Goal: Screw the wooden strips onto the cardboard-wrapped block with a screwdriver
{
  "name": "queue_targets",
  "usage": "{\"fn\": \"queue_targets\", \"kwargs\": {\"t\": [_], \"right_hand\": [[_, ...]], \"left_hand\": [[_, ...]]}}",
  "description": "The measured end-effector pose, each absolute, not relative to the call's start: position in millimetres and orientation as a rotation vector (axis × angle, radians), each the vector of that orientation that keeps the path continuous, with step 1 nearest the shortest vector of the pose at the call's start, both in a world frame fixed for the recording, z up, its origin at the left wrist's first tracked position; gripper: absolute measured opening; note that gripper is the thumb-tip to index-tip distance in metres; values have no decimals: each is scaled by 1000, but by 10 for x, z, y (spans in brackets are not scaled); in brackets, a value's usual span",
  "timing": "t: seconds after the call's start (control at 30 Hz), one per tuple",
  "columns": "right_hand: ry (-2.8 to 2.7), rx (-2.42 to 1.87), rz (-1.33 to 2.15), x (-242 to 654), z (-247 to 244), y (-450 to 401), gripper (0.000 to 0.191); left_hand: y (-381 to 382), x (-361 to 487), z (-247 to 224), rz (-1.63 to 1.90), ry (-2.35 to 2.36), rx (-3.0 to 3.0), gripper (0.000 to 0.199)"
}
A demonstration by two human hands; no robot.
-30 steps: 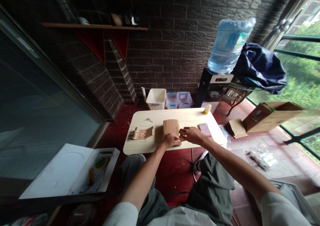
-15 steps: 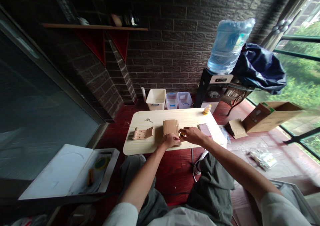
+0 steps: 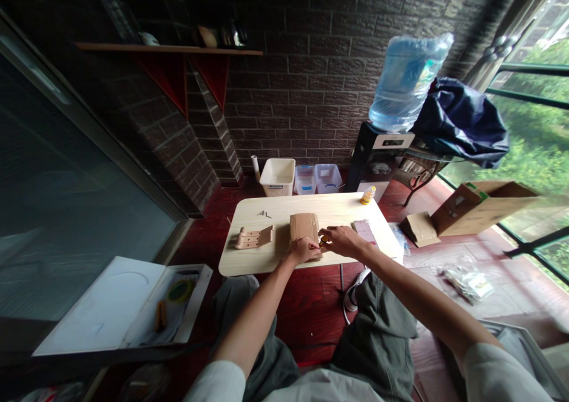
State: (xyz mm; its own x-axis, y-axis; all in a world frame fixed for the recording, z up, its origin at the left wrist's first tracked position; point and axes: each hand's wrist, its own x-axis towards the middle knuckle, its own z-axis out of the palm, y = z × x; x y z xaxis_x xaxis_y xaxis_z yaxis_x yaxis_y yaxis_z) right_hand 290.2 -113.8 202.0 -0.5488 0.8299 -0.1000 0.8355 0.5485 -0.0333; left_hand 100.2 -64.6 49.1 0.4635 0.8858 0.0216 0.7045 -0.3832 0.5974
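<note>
A brown wooden piece with a ribbed top (image 3: pixel 304 226) lies on the pale table (image 3: pixel 249 208). My left hand (image 3: pixel 303 248) is closed at its near edge, its fingertips pinched on something too small to make out. Close beside it, my right hand (image 3: pixel 338 239) is closed around a small yellow and black tool (image 3: pixel 324 239) at the piece's near right corner. To the left rests a wooden part with holes and an upright end (image 3: pixel 255 237). Small dark screws (image 3: pixel 265 214) lie behind that part.
A phone (image 3: pixel 364 231) lies right of my hands, and a yellow-capped bottle (image 3: pixel 368 195) stands at the table's back right. Bins (image 3: pixel 278 174) sit behind the table. An open white case (image 3: pixel 195 307) is at the left, a cardboard box (image 3: pixel 466 209) at the right.
</note>
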Motion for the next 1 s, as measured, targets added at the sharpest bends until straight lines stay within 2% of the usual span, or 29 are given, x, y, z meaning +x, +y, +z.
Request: {"fn": "queue_targets", "kwargs": {"t": [0.5, 0.77, 1.0], "right_hand": [[2661, 1456, -129, 2891, 2040, -1146, 29], [2629, 1486, -103, 2891, 1986, -1119, 23], [2650, 1486, -125, 2898, 2014, -1136, 28]], "left_hand": [[-673, 1003, 558, 476, 1317, 2175, 21], [-680, 1001, 557, 461, 1320, 2188, 22], [-679, 1016, 571, 448, 1344, 2177, 21]]}}
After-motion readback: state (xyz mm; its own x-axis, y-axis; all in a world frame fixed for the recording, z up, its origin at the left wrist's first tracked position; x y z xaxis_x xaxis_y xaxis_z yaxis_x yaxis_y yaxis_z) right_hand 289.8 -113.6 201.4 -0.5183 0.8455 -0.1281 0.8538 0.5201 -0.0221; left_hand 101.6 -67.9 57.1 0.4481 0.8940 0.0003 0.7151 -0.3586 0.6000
